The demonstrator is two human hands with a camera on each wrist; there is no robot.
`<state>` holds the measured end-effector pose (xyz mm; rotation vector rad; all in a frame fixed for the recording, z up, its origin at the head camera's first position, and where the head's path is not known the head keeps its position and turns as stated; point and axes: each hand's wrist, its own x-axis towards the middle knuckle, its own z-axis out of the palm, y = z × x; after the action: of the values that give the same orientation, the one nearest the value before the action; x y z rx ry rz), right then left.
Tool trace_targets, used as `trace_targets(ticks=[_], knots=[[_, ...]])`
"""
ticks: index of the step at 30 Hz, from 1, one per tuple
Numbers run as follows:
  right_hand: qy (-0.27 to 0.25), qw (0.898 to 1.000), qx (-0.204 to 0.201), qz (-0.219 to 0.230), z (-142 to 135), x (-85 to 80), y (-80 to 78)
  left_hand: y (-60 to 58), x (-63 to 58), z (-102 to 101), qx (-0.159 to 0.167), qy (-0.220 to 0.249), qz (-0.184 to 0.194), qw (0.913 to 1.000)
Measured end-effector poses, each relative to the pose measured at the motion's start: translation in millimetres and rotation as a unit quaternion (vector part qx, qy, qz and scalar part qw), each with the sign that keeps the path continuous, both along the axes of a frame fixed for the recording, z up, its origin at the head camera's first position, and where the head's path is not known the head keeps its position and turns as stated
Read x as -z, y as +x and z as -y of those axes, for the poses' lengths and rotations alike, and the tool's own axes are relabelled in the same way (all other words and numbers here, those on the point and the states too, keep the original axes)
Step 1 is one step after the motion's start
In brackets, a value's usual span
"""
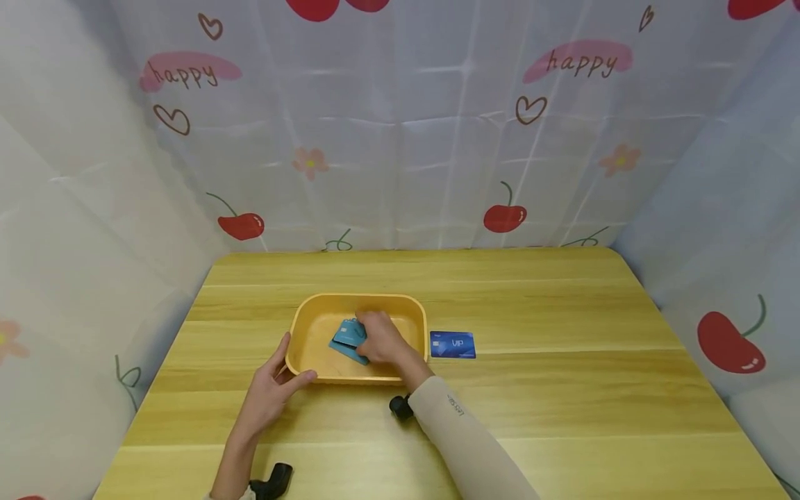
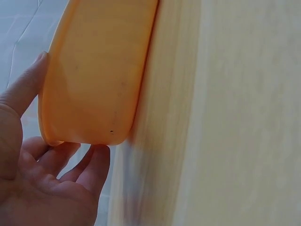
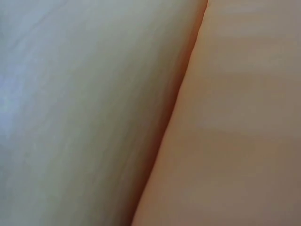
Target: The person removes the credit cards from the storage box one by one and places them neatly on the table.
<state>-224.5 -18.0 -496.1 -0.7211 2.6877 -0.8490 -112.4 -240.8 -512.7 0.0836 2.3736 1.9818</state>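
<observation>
A shallow yellow plastic tray (image 1: 409, 307) stands on the wooden table. My left hand (image 1: 270, 390) grips its left end, with the thumb at the near corner; the left wrist view shows the fingers (image 2: 96, 169) bent against the tray's outer wall (image 2: 96, 84). Inside the tray, my right hand (image 1: 382, 339) pinches a light blue card (image 1: 350, 332) at its right side. Another blue card (image 1: 347, 352) lies partly beneath it. The hand covers part of both. In the right wrist view, only the blurred tray wall (image 3: 230, 141) and pale tabletop appear, without the hand.
A dark blue card marked VIP (image 1: 453, 344) lies flat on the table (image 1: 550, 417), just right of the tray. Black wrist devices show at the left wrist (image 1: 273, 481) and right wrist (image 1: 401, 407). Behind the table hangs a white curtain (image 1: 400, 160) with printed cherries.
</observation>
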Motion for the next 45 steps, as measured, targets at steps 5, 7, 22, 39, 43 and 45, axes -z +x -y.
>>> trace_targets(ticks=[5, 7, 22, 39, 43, 45], knots=[[-0.003, 1.000, 0.002, 0.001, -1.6, -0.2, -0.1, -0.7, -0.1, -0.3, 0.000, 0.000, 0.003, 1.0000], [-0.007, 1.000, -0.003, 0.001, -2.4, -1.0, 0.2, -1.3, 0.2, -0.3, -0.002, -0.002, 0.004, 1.0000], [-0.001, 0.999, -0.037, 0.025, -0.1, -2.1, 4.8, -0.1, 0.1, -0.5, -0.009, -0.016, 0.012, 0.9998], [0.025, 0.998, -0.043, -0.028, -0.2, -1.8, 5.3, -0.1, -1.2, -0.6, -0.006, -0.015, 0.004, 0.9999], [0.014, 0.998, -0.047, -0.032, -0.2, -1.8, 6.9, 0.3, -1.2, -0.6, -0.006, -0.017, 0.003, 0.9998], [0.011, 0.998, -0.049, -0.037, -0.2, -1.7, 7.7, 0.4, -1.3, -0.5, -0.006, -0.019, 0.003, 0.9998]])
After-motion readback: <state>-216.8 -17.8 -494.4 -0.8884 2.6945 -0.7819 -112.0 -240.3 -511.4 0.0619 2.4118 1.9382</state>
